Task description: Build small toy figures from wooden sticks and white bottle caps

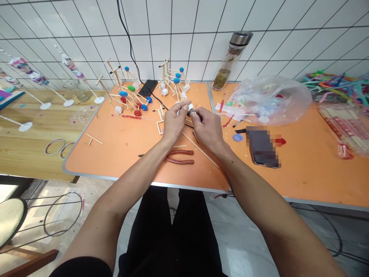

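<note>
Above orange table point(115, 150), left hand point(174, 123), right hand point(205, 131) grips pinched on small dark white-edged piece point(190, 111).

The left hand point(174, 122) and right hand point(206, 130) are raised close together above the orange surface point(129, 154), fingertips at a small white piece point(190, 107) and a small dark object point(191, 113); the exact hold is partly hidden by the fingers. Red-handled pliers point(179, 157) lie on the surface below the hands, a loose wooden stick point(201, 150) just beside them. Stick-built models with blue caps point(123, 93) stand beyond; a clear plastic bag point(269, 100) lies to the right.
</note>
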A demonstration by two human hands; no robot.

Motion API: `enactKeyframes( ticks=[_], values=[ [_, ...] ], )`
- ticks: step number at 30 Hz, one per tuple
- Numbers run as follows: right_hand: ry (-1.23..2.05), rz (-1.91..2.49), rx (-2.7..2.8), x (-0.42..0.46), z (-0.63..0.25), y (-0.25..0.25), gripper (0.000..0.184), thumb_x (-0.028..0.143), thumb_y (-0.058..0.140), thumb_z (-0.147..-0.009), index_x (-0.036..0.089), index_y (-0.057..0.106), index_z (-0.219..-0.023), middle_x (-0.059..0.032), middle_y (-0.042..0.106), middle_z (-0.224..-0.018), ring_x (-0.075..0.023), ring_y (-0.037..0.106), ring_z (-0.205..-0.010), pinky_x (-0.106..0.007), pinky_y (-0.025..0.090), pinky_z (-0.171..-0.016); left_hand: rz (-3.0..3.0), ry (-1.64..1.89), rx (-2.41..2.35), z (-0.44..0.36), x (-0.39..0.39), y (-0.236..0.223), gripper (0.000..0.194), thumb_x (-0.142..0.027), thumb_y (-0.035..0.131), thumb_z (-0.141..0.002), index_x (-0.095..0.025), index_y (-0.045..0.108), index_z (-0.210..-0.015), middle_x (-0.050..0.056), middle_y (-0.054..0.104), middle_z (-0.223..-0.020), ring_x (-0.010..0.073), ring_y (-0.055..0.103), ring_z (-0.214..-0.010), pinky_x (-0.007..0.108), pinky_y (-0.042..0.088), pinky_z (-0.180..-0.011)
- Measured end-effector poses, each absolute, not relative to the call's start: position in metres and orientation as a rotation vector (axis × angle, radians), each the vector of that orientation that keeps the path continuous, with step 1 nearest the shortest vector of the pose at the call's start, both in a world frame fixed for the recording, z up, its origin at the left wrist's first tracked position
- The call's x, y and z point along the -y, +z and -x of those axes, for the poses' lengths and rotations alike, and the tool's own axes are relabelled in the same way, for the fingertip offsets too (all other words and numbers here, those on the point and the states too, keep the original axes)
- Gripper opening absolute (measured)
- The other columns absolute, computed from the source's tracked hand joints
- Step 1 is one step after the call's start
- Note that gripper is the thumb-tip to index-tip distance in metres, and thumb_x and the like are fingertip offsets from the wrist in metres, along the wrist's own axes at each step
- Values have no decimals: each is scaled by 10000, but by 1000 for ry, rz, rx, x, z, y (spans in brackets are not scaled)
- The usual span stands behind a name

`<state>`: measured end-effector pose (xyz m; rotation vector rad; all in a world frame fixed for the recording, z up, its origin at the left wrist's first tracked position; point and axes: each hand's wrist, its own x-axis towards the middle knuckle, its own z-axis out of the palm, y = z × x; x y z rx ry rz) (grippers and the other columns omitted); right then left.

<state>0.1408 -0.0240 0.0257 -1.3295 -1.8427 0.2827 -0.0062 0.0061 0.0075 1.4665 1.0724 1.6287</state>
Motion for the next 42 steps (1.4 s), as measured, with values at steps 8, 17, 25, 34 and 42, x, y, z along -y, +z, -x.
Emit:
enactKeyframes(
  ticks=[8,17,25,34,42],
  values=[
    [78,1504,1981,24,-141,25,370,418,447,-1155,202,738,-1079,-161,810,-1022,-327,703,-911,-382,380,-757,-1567,1643,-1173,8,-3,11,140,-316,759,-1033,-261,888,-1022,66,854,-1108,241,762,-1081,370,558,-1038],
    [265,1471,1887,27,-139,32,256,350,555,-1092,207,692,-929,-109,744,-889,-263,635,-810,-349,367,-699,-1466,1593,-1127,11,-7,7,162,-388,848,-969,-252,916,-1025,50,880,-1041,224,761,-960,334,564,-868],
    [2012,867,1158,21,-163,67,156,353,661,-1028,203,630,-996,120,312,-659,-66,9,-499,-207,69,-427,-1297,1589,-967,9,-8,9,306,-474,893,-923,-244,921,-1123,15,807,-841,111,602,-640,264,478,-641],
    [223,1506,1901,33,-140,35,288,396,525,-1124,189,688,-1008,-108,709,-930,-221,575,-749,-327,330,-663,-1300,1604,-1057,6,0,12,143,-353,889,-940,-232,923,-1009,55,872,-987,215,782,-978,310,575,-865],
    [792,1361,1732,30,-146,48,248,333,578,-1066,209,628,-857,-15,525,-723,-164,437,-619,-302,289,-589,-1336,1615,-1077,5,2,11,106,-301,861,-957,-233,923,-1010,37,866,-927,214,775,-951,306,577,-852]
  ],
)
